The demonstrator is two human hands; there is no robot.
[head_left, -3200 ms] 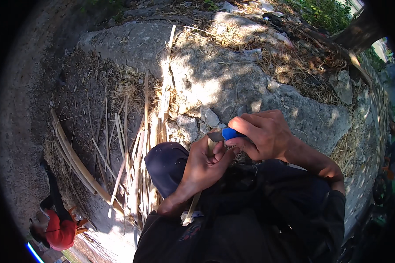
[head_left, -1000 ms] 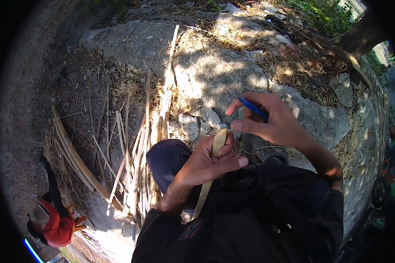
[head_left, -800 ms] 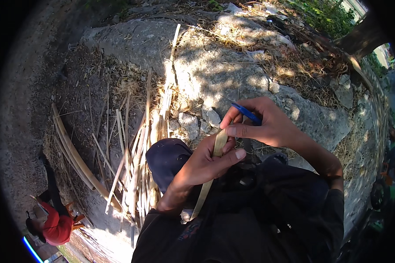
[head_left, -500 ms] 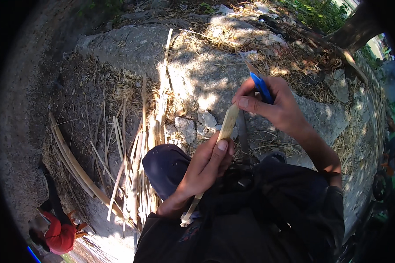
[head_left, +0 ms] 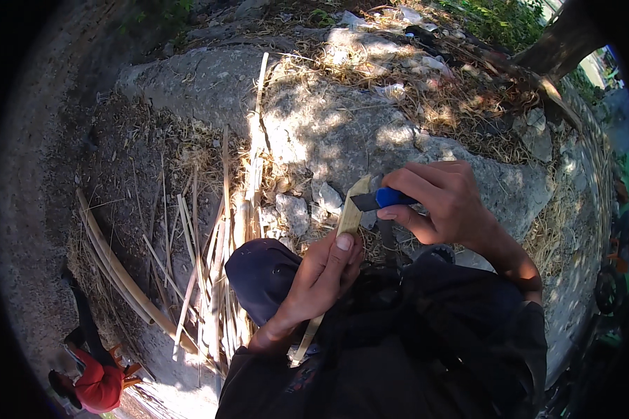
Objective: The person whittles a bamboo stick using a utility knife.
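Note:
My left hand [head_left: 323, 274] is closed around a flat pale bamboo strip [head_left: 350, 215], thumb lying along its face. The strip's pointed end sticks up past the fingers, and its lower end shows below the wrist against my dark clothes. In my right hand [head_left: 446, 204] is a blue-handled utility knife [head_left: 393, 197], gripped between thumb and fingers. Its dark, wide blade points left and meets or overlaps the strip's edge just below the tip; whether it cuts in cannot be told.
Many long split strips [head_left: 220, 279] lie on the ground to my left, with thicker curved poles [head_left: 119, 269] beyond. A large rock [head_left: 321, 119] and loose stones [head_left: 292, 211] are ahead. A person in red [head_left: 99, 384] sits at the lower left. A tree trunk [head_left: 562, 42] stands far right.
My right hand has let go of the strip's tip and turned the knife from pointing up to pointing left, with its blade now at the strip. The left hand keeps its hold.

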